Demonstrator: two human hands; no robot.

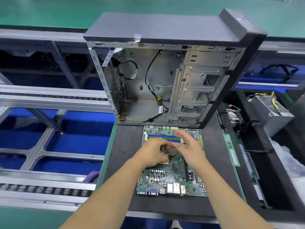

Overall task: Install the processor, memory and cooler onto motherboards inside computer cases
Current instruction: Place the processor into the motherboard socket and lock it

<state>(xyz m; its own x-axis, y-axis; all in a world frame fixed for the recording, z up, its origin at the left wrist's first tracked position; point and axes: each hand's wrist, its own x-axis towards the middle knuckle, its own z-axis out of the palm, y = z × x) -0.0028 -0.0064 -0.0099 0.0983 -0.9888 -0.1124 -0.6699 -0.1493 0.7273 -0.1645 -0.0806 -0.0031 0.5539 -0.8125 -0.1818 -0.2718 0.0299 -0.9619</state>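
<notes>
Motherboard (171, 172) lies flat on a dark foam mat (125, 156), port side toward the person, blue and green memory slots (163, 138) along its far edge. Directly behind it stands the open computer case (165, 76), tipped on its side so the bare metal interior faces the camera, loose black cables hanging inside. Both bare hands meet over the socket area in the board's middle. Left hand (152, 153) has its fingers curled down around a small dark, shiny metal part (169, 149) (blurred; could be the socket's load plate or a cover, cannot tell which), holding it just above the board. Right hand (189, 146) sits beside it with fingers spread and fairly straight, fingertips near the memory slots; whether it touches the part cannot be told. A loose memory stick (231, 151) lies on the green edge strip right of the mat, apart from the board. Farther right, in dark bins, a finned cooler (235, 118) with wires and a grey power supply (272, 111).
</notes>
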